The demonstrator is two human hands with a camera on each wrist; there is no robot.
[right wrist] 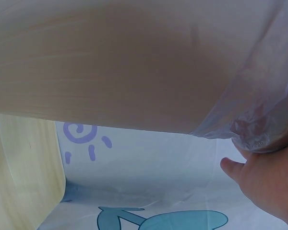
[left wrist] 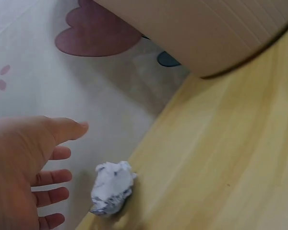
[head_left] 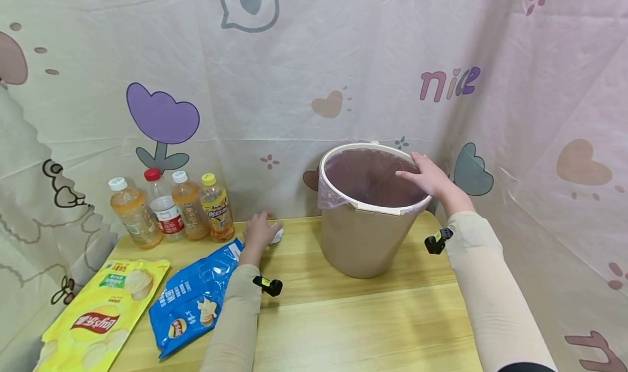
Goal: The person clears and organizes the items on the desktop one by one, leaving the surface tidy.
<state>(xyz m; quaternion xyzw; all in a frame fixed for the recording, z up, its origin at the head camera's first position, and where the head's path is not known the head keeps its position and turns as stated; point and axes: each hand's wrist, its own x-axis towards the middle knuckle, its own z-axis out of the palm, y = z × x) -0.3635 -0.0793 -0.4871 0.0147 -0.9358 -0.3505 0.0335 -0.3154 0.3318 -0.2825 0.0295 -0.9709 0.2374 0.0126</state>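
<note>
Backdrop (head_left: 275, 77): pale printed cloth, behind and at both sides.
Table (head_left: 373, 328): wood-grain top.
Bin (head_left: 363, 241): beige, pale rim, upright near the table's back edge, right of the left hand.
Liner (head_left: 331, 197): translucent lilac, inside the bin, folded over its rim.
Yellow bag (head_left: 105, 306): Lay's, lying at the table's left.
Blue bag (head_left: 191, 295): Lay's, lying beside the left forearm.
Bottles (head_left: 167, 211): four, capped white, red, white, yellow, in a row at back left.
Right hand (head_left: 434, 178): at the bin's right rim, thumb over the mouth; cannot tell whether it grips.
Left hand (head_left: 259, 234): empty, fingers apart, beside the wad.
Wad (left wrist: 113, 187): white and grey, crumpled, on the table near its back edge, between bottles and bin.
</note>
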